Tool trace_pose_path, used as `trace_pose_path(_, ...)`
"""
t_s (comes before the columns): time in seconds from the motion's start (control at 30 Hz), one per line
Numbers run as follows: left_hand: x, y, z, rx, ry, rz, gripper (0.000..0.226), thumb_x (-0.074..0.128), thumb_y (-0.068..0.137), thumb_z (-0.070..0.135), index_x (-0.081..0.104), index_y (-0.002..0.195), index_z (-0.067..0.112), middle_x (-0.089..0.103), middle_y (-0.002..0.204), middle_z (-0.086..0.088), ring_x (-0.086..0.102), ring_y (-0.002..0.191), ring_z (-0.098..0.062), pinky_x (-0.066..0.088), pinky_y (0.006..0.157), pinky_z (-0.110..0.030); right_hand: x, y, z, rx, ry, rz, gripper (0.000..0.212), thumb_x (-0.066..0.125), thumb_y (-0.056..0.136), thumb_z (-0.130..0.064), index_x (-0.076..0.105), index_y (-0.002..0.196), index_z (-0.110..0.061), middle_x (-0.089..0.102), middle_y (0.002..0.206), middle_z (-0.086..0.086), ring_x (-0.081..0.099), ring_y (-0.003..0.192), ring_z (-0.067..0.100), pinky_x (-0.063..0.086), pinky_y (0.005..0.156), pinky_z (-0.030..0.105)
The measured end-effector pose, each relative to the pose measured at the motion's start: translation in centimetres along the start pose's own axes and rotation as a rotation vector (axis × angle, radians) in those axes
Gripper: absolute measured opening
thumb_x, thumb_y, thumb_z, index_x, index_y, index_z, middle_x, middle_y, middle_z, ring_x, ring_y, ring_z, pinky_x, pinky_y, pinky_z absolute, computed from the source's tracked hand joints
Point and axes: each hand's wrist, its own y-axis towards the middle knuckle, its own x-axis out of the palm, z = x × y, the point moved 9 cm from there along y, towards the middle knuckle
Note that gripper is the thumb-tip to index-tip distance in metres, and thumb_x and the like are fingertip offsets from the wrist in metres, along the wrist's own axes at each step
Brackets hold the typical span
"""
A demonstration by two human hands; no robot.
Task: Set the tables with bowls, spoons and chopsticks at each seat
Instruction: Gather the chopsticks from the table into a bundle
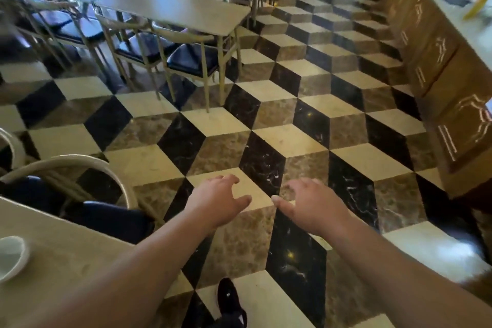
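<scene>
A bowl [11,257] sits on the surface [69,242]. Right of the surface, left grip [216,198] and right grip [314,205] hover spread, empty, above tiled floor [221,152].

A white bowl [10,257] sits on a beige dining table [66,261] above a floor [218,130] of cube-patterned tiles.

The bowl rests at the near table's left end, partly cut off by the frame. Across the aisle stands a second long table [173,8], with dark-cushioned chairs [191,61] on the tiles tucked against it. A curved-back chair [80,168] stands just beside the near table, and a black shoe [229,301] is planted on the floor. At right, a wood-panelled counter [426,66] carries a blurred yellow object [476,5].
</scene>
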Motion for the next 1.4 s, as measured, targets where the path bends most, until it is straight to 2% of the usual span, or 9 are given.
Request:
trace_pose_path(0.23, -8.7, 12.2, -2.8, -0.065, -0.061, 0.046, 0.071, 0.067, 0.093, 0.067, 0.051, 0.152, 0.031, 0.06, 0.151, 0.003, 0.062, 0.132, -0.021, 0.06, 0.097, -0.037, -7.3, 14.1, -4.6, -0.07, -0.004, 0.039, 0.061, 0.046, 0.101, -0.068, 0.057, 0.147, -0.029, 0.062, 0.144, -0.004, 0.056, 0.134, 0.02, 0.053, 0.102, 0.039)
trace_pose_path(0.33, -12.1, 15.9, -5.0, -0.092, -0.094, 0.076, 0.07, 0.066, 0.092, 0.068, 0.054, 0.151, 0.032, 0.063, 0.143, 0.005, 0.066, 0.121, -0.017, 0.061, 0.088, -0.033, -9.3, 19.4, -7.6, -0.132, -0.006, 0.032, 0.059, 0.047, 0.1, -0.067, 0.058, 0.144, -0.029, 0.064, 0.14, -0.004, 0.057, 0.13, 0.019, 0.055, 0.099, 0.039)
trace_pose_path(0.4, -14.3, 18.5, -7.5, -0.131, -0.118, 0.113, 0.071, 0.066, 0.09, 0.071, 0.054, 0.15, 0.036, 0.063, 0.143, 0.007, 0.066, 0.119, -0.015, 0.062, 0.091, -0.035, -10.6, 23.7, -10.5, -0.2, -0.02, 0.018, 0.06, 0.047, 0.1, -0.068, 0.059, 0.143, -0.028, 0.064, 0.14, -0.003, 0.057, 0.13, 0.019, 0.055, 0.1, 0.039)
trace_pose_path(0.63, -20.5, 26.7, -17.8, -0.393, -0.157, 0.222, 0.076, 0.067, 0.086, 0.076, 0.049, 0.153, 0.043, 0.051, 0.159, 0.009, 0.051, 0.145, -0.016, 0.053, 0.11, -0.04, -13.5, 39.3, -20.9, -0.435, -0.012, -0.012, 0.068, 0.044, 0.1, -0.075, 0.052, 0.151, -0.031, 0.058, 0.149, -0.006, 0.052, 0.139, 0.02, 0.047, 0.116, 0.043)
trace_pose_path(0.87, -27.6, 30.7, -25.1, -0.665, -0.263, 0.341, 0.078, 0.064, 0.091, 0.072, 0.045, 0.158, 0.037, 0.048, 0.163, 0.007, 0.046, 0.149, -0.016, 0.046, 0.117, -0.04, -16.0, 52.4, -32.7, -0.684, -0.083, -0.135, 0.068, 0.047, 0.098, -0.075, 0.051, 0.152, -0.034, 0.058, 0.149, -0.007, 0.052, 0.139, 0.018, 0.049, 0.113, 0.04)
trace_pose_path(0.97, -29.9, 31.1, -28.5, -0.762, -0.278, 0.397, 0.077, 0.064, 0.093, 0.069, 0.045, 0.159, 0.034, 0.049, 0.162, 0.006, 0.045, 0.15, -0.017, 0.045, 0.117, -0.039, -16.6, 55.8, -39.3, -0.775, -0.156, -0.158, 0.07, 0.048, 0.097, -0.077, 0.053, 0.151, -0.033, 0.059, 0.149, -0.006, 0.053, 0.14, 0.02, 0.051, 0.112, 0.041)
trace_pose_path(1.2, -30.4, 30.3, -40.5, -1.002, -0.447, 0.458, 0.075, 0.063, 0.093, 0.07, 0.046, 0.156, 0.034, 0.05, 0.16, 0.006, 0.045, 0.149, -0.019, 0.049, 0.117, -0.046, -15.8, 58.0, -55.6, -1.015, -0.223, -0.256, 0.07, 0.051, 0.101, -0.07, 0.044, 0.159, -0.03, 0.049, 0.162, -0.002, 0.041, 0.153, 0.023, 0.044, 0.12, 0.044)
trace_pose_path(1.4, -32.4, 33.5, -52.8, -1.064, -0.555, 0.504, 0.075, 0.064, 0.091, 0.071, 0.046, 0.155, 0.036, 0.052, 0.158, 0.008, 0.05, 0.145, -0.019, 0.054, 0.111, -0.046, -13.3, 61.7, -69.3, -1.1, -0.325, -0.264, 0.069, 0.051, 0.101, -0.068, 0.044, 0.158, -0.031, 0.053, 0.155, -0.004, 0.047, 0.145, 0.021, 0.047, 0.115, 0.041)
